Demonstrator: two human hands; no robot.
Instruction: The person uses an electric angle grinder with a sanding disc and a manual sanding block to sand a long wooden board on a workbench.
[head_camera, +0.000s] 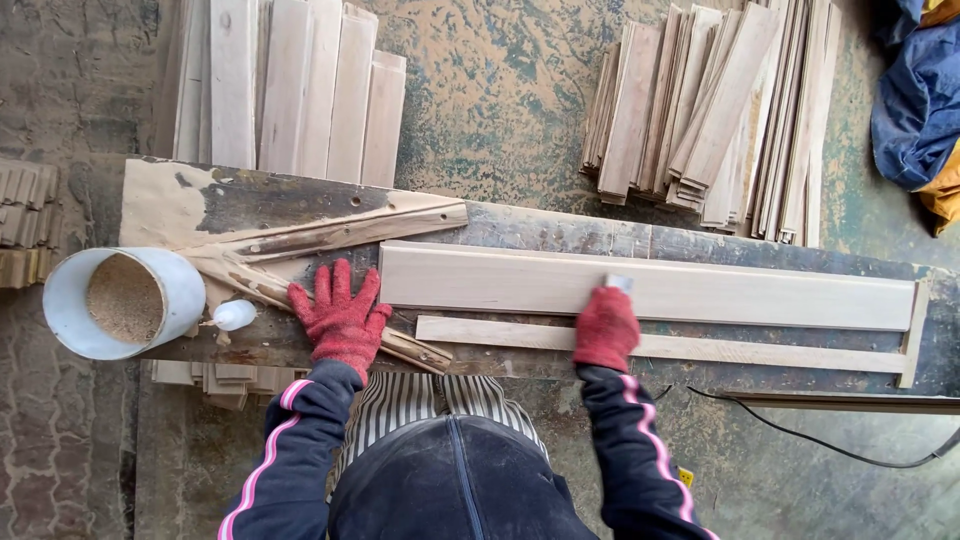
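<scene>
The person stands at a worn bench (560, 228), both hands in red gloves. The left hand (340, 320) lies flat and spread wide on the bench, beside the left end of a long pale board (760, 295). The right hand (606, 328) is closed around a small light block (619, 284), which it presses on the board's near edge. It seems the board is being rubbed or smoothed. The next stroke would call for even pressure along the board, while the left hand steadies it. A thin strip (740, 350) lies just beside the board.
</scene>
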